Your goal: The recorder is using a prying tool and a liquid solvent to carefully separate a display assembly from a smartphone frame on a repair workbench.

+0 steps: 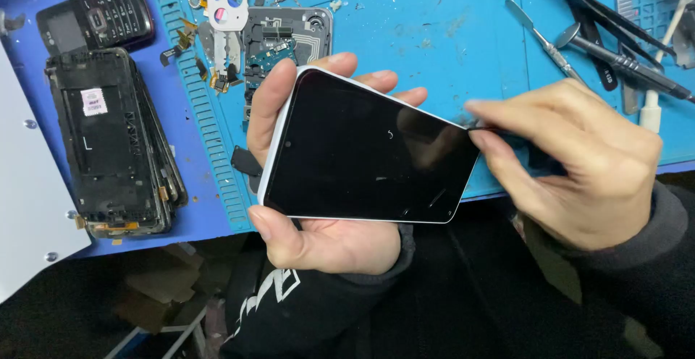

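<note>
My left hand [311, 221] grips a smartphone [362, 153] with a dark screen and a white frame, screen up, over the near edge of the blue work mat [449, 33]. Fingers wrap its far edge and the thumb holds its near edge. My right hand [579, 163] pinches a thin dark tool [481, 131] whose tip touches the phone's upper right corner at the screen edge. Most of the tool is hidden by the fingers.
A stack of black phone frames [108, 142] and an old keypad phone [94, 15] lie at the left. An opened phone back with circuit parts [286, 40] lies behind the held phone. Metal spudgers, tweezers and a screwdriver [601, 33] lie at the back right.
</note>
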